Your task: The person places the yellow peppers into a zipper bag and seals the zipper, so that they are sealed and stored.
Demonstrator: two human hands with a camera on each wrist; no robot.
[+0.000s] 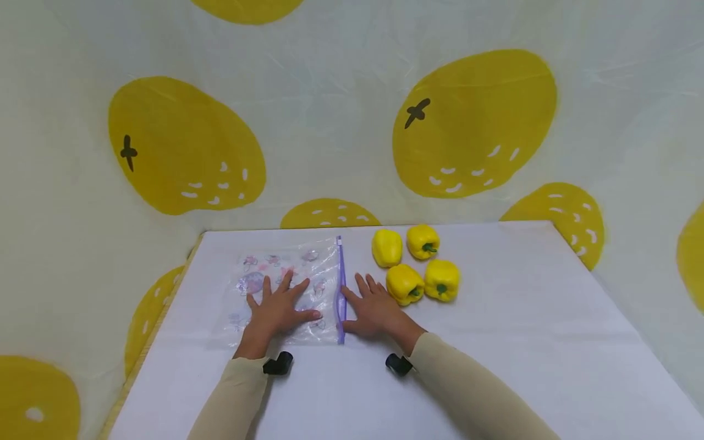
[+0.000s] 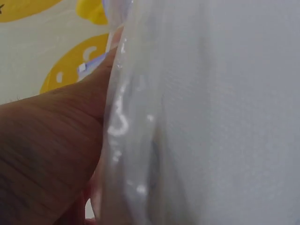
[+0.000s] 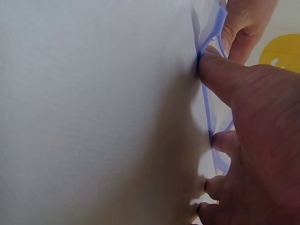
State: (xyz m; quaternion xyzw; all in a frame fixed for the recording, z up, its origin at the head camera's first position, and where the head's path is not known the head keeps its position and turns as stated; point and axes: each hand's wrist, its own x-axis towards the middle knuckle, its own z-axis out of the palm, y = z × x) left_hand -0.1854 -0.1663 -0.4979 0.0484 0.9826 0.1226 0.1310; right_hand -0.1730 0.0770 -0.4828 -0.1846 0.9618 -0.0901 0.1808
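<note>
A clear plastic zip bag (image 1: 324, 263) printed with small pink and blue figures lies flat on the white table. Its purple zip edge (image 1: 342, 244) faces right, with a slider at the far end. My left hand (image 1: 277, 308) rests on the bag with its fingers spread wide. On the zip side, my right hand (image 1: 376, 308) lies with fingers extended, thumb and index fingertips right at the purple edge. In the right wrist view, the two purple strips (image 3: 207, 105) stand apart near my right thumb (image 3: 220, 70).
Several yellow bell peppers (image 1: 405, 284) with green stems sit together just beyond and to the right of my right hand. The table (image 1: 528, 318) meets a cloth backdrop (image 1: 330, 122) with large yellow fruit prints along its far edge.
</note>
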